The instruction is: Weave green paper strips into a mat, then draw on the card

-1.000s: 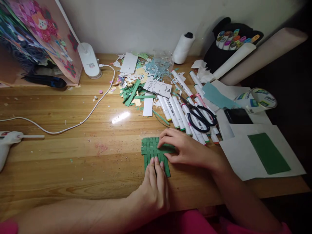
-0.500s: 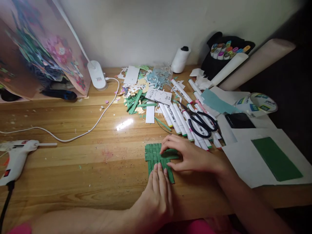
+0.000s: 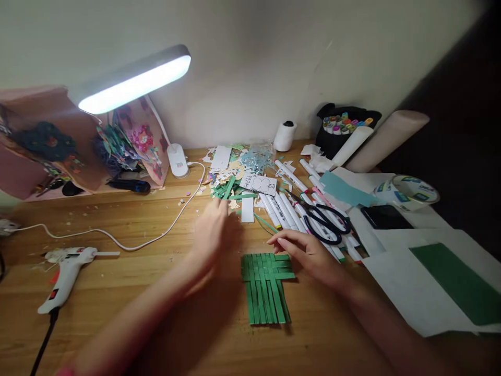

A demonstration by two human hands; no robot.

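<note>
A mat of woven green paper strips (image 3: 266, 287) lies flat on the table, its loose ends pointing toward me. My right hand (image 3: 307, 253) hovers over its upper right corner, fingers loosely bent and apart, with nothing visible in them. My left hand (image 3: 213, 227) is stretched forward at the near side of a pile of green paper strips (image 3: 230, 189). Motion smears its fingers, so whether they grip a strip cannot be seen. A thin green strip (image 3: 263, 222) lies just beyond my right fingertips.
Markers (image 3: 289, 211) and black-handled scissors (image 3: 326, 222) lie right of the paper scraps. A glue gun (image 3: 70, 271) sits at left, below a lit lamp (image 3: 136, 83). Rightward are a tape roll (image 3: 407, 192), a black phone-like slab (image 3: 385, 216) and a green sheet (image 3: 457, 282).
My left hand has left the woven mat and moved forward to the green strips. My right hand has lifted off the mat slightly. The view has tilted up, bringing the lamp in.
</note>
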